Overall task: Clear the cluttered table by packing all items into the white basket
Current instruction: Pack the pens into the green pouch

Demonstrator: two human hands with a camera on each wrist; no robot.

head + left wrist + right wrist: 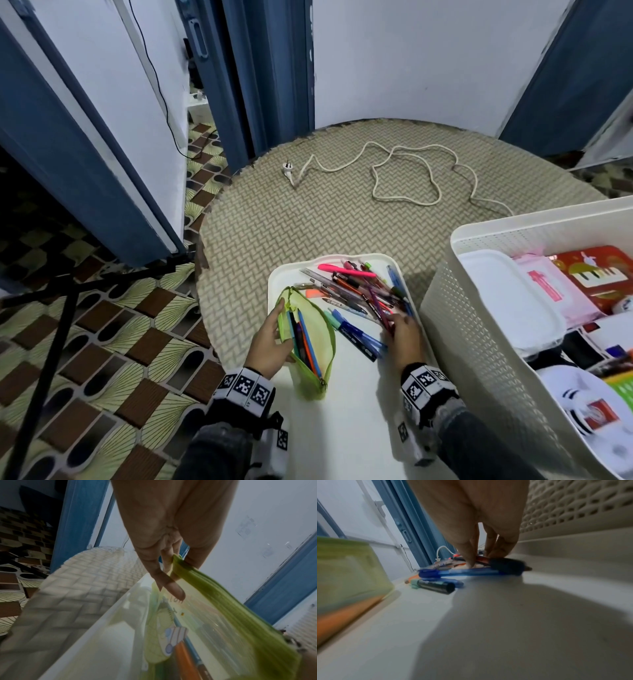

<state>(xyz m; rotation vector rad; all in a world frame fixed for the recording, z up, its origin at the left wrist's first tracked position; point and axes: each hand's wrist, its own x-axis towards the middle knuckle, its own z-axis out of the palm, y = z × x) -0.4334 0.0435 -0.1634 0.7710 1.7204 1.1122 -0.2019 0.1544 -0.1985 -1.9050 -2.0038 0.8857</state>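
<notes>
On the woven table [308,212], pens in green pouch [310,346], packed white basket [479,342].

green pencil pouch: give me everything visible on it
The green pencil pouch is a soft case of translucent lime-green mesh or plastic with a darker green zip edge. It is unzipped and gaping, lying on the white tray with its mouth toward the loose pens. Inside show several pens or pencils, one orange, one blue. A small cartoon print and some lettering mark its side in the left wrist view. The left hand pinches its upper rim, holding it open; the right hand does not touch it.
</notes>
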